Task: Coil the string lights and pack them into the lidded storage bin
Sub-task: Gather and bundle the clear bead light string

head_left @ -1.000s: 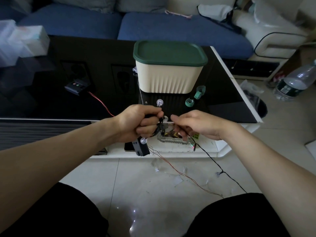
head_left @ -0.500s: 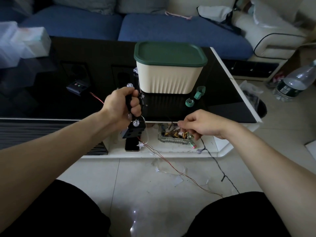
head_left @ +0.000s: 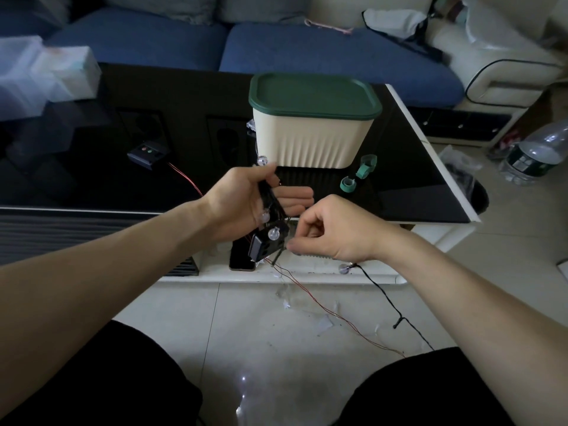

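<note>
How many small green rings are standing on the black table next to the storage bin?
2. One green ring lies on the black table before the storage bin; the other green ring is just right and behind it, tilted. Others may be hidden behind the bin.

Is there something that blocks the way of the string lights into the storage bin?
Yes. The green lid sits closed on the storage bin, so the string lights held by the left hand cannot go in until it is removed. Nothing else visible lies between them.
</note>
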`<move>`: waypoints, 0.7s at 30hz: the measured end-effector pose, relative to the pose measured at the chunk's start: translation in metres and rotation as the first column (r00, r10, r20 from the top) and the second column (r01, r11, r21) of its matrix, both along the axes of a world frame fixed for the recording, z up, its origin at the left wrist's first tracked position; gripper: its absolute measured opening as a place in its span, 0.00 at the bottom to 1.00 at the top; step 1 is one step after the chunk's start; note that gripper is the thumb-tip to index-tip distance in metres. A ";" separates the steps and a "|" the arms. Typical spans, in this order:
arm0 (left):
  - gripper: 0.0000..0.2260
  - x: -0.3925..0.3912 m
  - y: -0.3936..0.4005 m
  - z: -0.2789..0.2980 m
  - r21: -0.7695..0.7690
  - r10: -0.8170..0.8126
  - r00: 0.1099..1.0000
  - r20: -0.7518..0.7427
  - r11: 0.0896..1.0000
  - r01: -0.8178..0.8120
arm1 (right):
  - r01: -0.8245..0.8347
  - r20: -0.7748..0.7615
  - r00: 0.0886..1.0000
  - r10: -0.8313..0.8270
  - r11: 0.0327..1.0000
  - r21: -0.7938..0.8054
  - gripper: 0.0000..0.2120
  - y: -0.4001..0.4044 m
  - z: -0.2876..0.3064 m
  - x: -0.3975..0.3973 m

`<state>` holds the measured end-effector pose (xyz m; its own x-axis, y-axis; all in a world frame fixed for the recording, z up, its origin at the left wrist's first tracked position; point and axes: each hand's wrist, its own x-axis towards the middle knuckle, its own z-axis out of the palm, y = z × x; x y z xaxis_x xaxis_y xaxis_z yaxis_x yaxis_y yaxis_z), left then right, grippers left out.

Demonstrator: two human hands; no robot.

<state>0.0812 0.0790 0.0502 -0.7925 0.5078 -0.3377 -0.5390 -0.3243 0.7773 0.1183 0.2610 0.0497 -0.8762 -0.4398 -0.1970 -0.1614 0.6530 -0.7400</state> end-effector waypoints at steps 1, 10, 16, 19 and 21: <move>0.17 0.002 0.002 0.000 -0.039 -0.071 0.997 -0.019 0.997 0.070 | -0.002 -0.007 1.000 0.002 1.000 -0.021 0.10 -0.001 0.000 0.001; 0.24 0.011 0.011 -0.015 -0.216 -0.372 0.928 -0.023 0.908 0.358 | 0.001 -0.066 0.998 -0.016 0.976 -0.218 0.04 0.015 0.002 -0.004; 0.21 0.009 0.006 -0.011 -0.308 -0.494 0.867 -0.062 0.836 0.455 | 0.118 -0.143 0.979 -0.146 0.975 -0.186 0.12 0.018 -0.005 -0.010; 0.23 0.010 0.005 -0.010 -0.369 -0.520 0.850 -0.083 0.808 0.459 | 0.142 -0.166 0.970 -0.177 0.968 -0.206 0.17 0.013 -0.007 -0.011; 0.23 0.011 0.005 -0.009 -0.355 -0.539 0.840 -0.059 0.798 0.487 | 0.145 -0.163 0.970 -0.181 0.966 -0.214 0.17 0.012 -0.006 -0.011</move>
